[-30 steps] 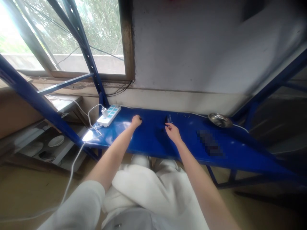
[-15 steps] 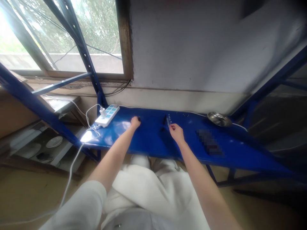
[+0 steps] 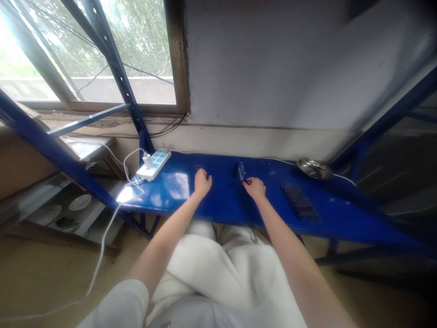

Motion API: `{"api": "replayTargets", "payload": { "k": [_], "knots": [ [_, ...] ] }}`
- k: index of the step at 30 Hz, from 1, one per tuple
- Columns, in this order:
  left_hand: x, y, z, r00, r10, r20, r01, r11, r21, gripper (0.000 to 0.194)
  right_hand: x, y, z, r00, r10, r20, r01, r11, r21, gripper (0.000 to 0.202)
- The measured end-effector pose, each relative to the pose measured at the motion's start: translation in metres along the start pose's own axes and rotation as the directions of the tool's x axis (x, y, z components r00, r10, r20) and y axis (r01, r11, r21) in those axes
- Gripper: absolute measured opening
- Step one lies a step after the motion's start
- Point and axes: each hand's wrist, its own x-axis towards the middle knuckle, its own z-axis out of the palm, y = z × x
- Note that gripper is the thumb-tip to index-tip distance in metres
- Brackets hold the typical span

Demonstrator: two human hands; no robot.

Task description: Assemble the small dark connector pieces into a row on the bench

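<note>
On the blue table [image 3: 218, 202], my left hand [image 3: 202, 183] is over the middle-left part, its thumb apart from the fingers. A small dark thing [image 3: 200, 167] shows just beyond its fingertips. My right hand [image 3: 255, 187] is at the near end of a clear plastic strip [image 3: 241, 170], thumb and forefinger pinched together. What lies between those fingertips is too small to name. A black object [image 3: 235, 171] lies along the left side of the strip, with another small dark piece [image 3: 232, 183] just nearer to me.
A white power strip [image 3: 154, 165] with a plug and cable sits at the table's left end. To the right are a shiny metal dish [image 3: 314, 168] and a pixelated dark object [image 3: 300, 202]. Blue frame posts [image 3: 124, 82] rise at the left; a wall stands behind.
My left hand has moved right and opened, away from the small dark thing it was at. My right hand has shifted slightly right, and its fingers are now off the clear strip's side.
</note>
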Motion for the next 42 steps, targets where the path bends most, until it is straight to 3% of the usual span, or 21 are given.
{"api": "replayTargets", "payload": {
  "k": [4, 8, 14, 17, 26, 34, 42],
  "knots": [
    [-0.024, 0.029, 0.017, 0.943, 0.276, 0.185, -0.277, 0.961, -0.019, 0.02, 0.003, -0.004, 0.007, 0.999, 0.034, -0.011, -0.034, 0.999, -0.042, 0.03],
    [-0.027, 0.045, 0.031, 0.915, 0.285, 0.286, -0.314, 0.948, 0.06, 0.026, 0.005, -0.006, 0.013, 0.997, 0.058, -0.06, -0.061, 0.997, -0.046, 0.028],
    [-0.022, 0.047, 0.039, 0.916, 0.291, 0.276, -0.327, 0.94, 0.094, 0.015, 0.009, -0.008, 0.019, 0.996, 0.059, -0.072, -0.061, 0.998, -0.027, 0.025],
    [-0.019, 0.045, 0.036, 0.933, 0.266, 0.242, -0.284, 0.958, 0.045, 0.013, 0.011, -0.009, 0.022, 0.995, 0.052, -0.08, -0.054, 0.998, -0.022, 0.024],
    [-0.005, 0.051, 0.008, 0.954, 0.207, 0.218, -0.135, 0.943, -0.304, 0.013, 0.009, -0.01, 0.028, 0.989, 0.025, -0.143, -0.027, 1.0, -0.015, 0.018],
    [-0.002, 0.059, -0.008, 0.954, 0.226, 0.195, -0.149, 0.927, -0.345, 0.012, -0.01, -0.027, 0.023, 0.95, -0.265, -0.164, 0.256, 0.964, -0.072, 0.017],
    [-0.003, 0.058, -0.015, 0.952, 0.246, 0.184, -0.178, 0.93, -0.323, 0.013, -0.016, -0.032, 0.021, 0.927, -0.331, -0.174, 0.319, 0.943, -0.094, 0.018]
  ]
}}
